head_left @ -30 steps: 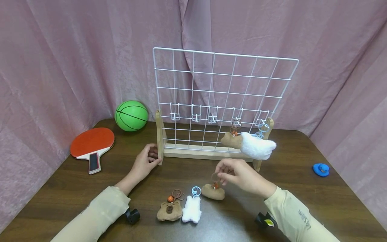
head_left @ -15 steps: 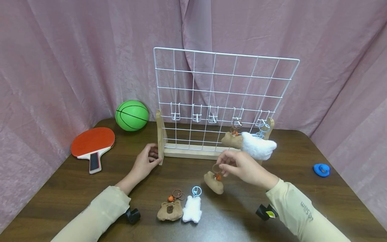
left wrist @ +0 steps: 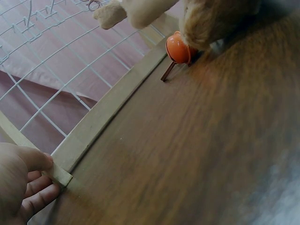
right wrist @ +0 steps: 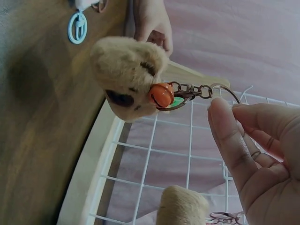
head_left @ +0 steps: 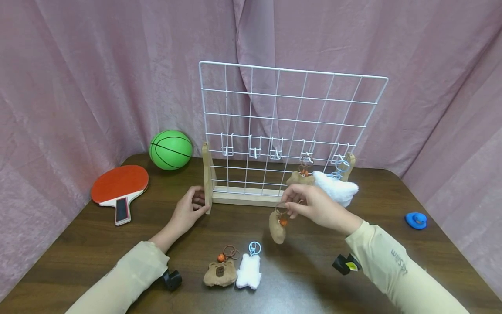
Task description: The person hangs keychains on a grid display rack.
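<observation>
Two keychains (head_left: pixel 336 188) already hang at right; the right hand (head_left: pixel 313 206) pinches the third keychain (head_left: pixel 277 229), the left hand (head_left: pixel 190 208) grips the stand (head_left: pixel 207 174); two plushes (head_left: pixel 249 271) lie near, unhung.

Flat on the brown tabletop (head_left: pixel 376 205) at left, a red paddle (head_left: pixel 119 185) with its handle (head_left: pixel 122 210) toward the near edge, near it a black-lined green ball (head_left: pixel 170 150), well apart at right a blue toy duck (head_left: pixel 416 220), and behind, pink curtains (head_left: pixel 117 65).
</observation>
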Tool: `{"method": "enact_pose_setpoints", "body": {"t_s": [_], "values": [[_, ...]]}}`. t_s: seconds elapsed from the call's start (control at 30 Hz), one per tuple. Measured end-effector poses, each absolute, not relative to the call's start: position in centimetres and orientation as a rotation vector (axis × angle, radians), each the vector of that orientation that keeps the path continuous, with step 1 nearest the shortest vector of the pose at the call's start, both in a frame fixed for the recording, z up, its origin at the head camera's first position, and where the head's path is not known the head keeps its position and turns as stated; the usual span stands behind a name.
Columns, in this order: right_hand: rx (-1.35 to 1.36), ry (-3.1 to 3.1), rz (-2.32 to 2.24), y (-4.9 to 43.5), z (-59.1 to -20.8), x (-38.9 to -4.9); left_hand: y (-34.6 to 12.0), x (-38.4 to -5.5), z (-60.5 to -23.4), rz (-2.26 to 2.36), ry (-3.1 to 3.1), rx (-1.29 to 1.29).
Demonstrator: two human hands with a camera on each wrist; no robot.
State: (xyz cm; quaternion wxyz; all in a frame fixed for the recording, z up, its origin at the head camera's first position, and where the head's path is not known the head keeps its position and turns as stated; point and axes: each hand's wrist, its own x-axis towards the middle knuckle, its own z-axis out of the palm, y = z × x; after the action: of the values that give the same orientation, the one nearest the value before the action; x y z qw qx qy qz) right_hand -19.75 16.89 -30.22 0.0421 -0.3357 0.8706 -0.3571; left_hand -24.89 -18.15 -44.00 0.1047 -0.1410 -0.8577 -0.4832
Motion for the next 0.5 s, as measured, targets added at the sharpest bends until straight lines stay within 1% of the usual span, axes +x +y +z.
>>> {"method": "enact_pose_setpoints", "body": {"t_s": [0.5], "values": [[-0.996, 2.738, -1.044, 16.3, -28.3, -20.9, -18.2, -25.0, -44.1, -1.423, -2.531, -0.418]]}}
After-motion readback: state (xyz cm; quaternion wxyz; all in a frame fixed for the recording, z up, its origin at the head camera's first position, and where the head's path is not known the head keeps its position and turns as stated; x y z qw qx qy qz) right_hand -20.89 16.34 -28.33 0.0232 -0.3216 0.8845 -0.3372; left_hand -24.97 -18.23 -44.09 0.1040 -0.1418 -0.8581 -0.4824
